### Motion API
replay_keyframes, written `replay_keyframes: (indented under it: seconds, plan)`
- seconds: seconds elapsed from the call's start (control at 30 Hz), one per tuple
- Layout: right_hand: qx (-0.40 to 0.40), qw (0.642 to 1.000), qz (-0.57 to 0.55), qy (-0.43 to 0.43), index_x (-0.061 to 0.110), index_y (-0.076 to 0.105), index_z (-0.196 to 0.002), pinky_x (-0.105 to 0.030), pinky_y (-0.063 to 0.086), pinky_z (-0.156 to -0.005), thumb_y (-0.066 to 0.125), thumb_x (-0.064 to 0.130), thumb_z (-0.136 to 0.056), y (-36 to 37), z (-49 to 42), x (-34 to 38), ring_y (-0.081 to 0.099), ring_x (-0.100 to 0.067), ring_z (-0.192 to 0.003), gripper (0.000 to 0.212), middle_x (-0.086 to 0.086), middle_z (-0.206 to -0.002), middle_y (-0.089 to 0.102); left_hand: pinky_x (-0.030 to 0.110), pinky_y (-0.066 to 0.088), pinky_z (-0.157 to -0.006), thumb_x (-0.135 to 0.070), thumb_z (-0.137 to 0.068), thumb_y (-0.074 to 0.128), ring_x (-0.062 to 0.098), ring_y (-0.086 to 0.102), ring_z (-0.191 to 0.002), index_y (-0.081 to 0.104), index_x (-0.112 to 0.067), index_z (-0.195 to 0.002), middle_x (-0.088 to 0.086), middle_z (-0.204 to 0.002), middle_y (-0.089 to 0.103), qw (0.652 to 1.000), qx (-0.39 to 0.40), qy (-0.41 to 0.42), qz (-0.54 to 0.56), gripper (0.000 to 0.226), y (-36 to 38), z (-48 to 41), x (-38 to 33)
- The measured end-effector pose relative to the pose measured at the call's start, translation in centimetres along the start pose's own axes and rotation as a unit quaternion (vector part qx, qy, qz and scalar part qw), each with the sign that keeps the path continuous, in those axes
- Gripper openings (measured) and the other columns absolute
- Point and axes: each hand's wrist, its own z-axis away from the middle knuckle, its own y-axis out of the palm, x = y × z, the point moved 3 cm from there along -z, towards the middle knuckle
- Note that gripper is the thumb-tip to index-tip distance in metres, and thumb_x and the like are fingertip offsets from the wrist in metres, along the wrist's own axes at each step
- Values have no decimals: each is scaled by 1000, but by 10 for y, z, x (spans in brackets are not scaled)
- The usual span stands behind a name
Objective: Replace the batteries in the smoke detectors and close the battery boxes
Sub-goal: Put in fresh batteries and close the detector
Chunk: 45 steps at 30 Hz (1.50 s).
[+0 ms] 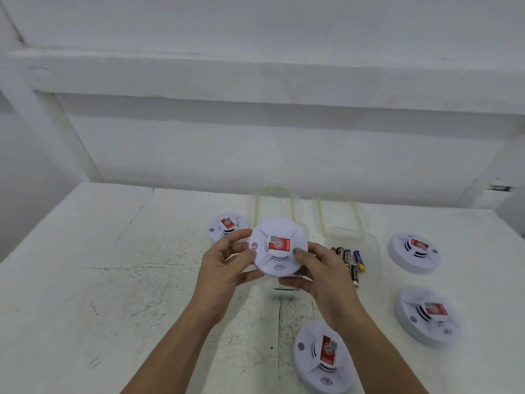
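Your left hand (227, 265) pinches the left rim of the smoke detector (279, 247), held label-up above the worktop (113, 280) mid-scene, your right hand (315, 268) grips its right rim; likely light, stiff, slick plastic, so hold the rim, batteries (348, 258) lie right.

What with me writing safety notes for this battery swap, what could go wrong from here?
The left hand and right hand hold the smoke detector by its rim above the table; it might slip and drop. The loose batteries lie together unsorted on the table, so spent and fresh ones could get confused.
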Motion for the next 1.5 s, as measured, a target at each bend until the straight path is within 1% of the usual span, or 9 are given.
replay_keyframes:
  seconds: [0.13,0.23,0.33,0.57,0.7,0.9,1.13,1.33,1.5]
  plan:
    - [-10,1000,9,-11,7,66,-105,-41,60,-71,53,9,-94,16,2,-2,72,-27,-82,17,-11,-92,74,36,60,-68,2,-89,59,25,72,-85,66,-15,-112,3,-81,72,1000,20,4,-3,29,-15,-4,-5]
    - [-26,1000,6,-14,8,68,-101,-39,60,-69,53,8,-94,29,3,-6,71,-28,-83,17,-12,-93,74,37,59,-68,2,-88,60,28,72,-88,66,-13,-114,9,-86,70,1000,31,-1,-3,31,-28,-9,-8]
    - [-36,999,5,-16,7,68,-100,-39,60,-69,53,8,-94,41,5,-9,72,-26,-81,16,-11,-92,74,36,59,-67,3,-88,60,28,72,-89,65,-11,-115,16,-92,67,999,46,-4,1,31,-39,-11,-11]
    - [-61,998,14,-26,9,68,-103,-41,60,-70,55,9,-93,67,12,-18,71,-25,-82,16,-11,-93,74,36,58,-66,3,-89,58,28,72,-87,66,-14,-111,12,-92,71,997,75,-5,1,28,-67,-11,-17]
    - [-64,997,27,-24,9,67,-105,-38,59,-69,54,9,-93,80,16,-24,71,-25,-83,17,-11,-94,74,36,58,-67,2,-89,58,26,72,-85,68,-18,-108,9,-89,72,997,77,-7,-8,29,-81,-9,-19]
    - [-70,996,43,-23,4,65,-109,-42,60,-71,54,9,-94,95,20,-31,71,-26,-84,20,-12,-95,73,35,59,-66,2,-89,59,26,72,-84,66,-15,-110,12,-92,72,997,75,-16,-7,28,-98,-5,-20]
    - [-67,996,55,-15,7,65,-110,-40,60,-70,55,8,-93,105,24,-39,71,-25,-86,20,-10,-96,73,34,59,-65,3,-89,59,26,71,-84,67,-15,-110,16,-93,70,997,69,-27,-1,28,-112,1,-16]
    - [-66,995,76,-9,8,65,-110,-40,60,-70,55,9,-93,106,27,-44,72,-21,-82,19,-3,-89,74,37,60,-68,1,-89,60,28,72,-86,67,-14,-110,18,-95,70,998,62,-29,-7,27,-117,8,-11]
    - [-61,994,86,-4,12,65,-107,-36,60,-68,56,10,-93,103,29,-47,72,-19,-82,17,5,-84,73,41,60,-70,1,-88,61,28,72,-85,67,-14,-110,18,-95,70,998,50,-30,-9,28,-118,13,-7]
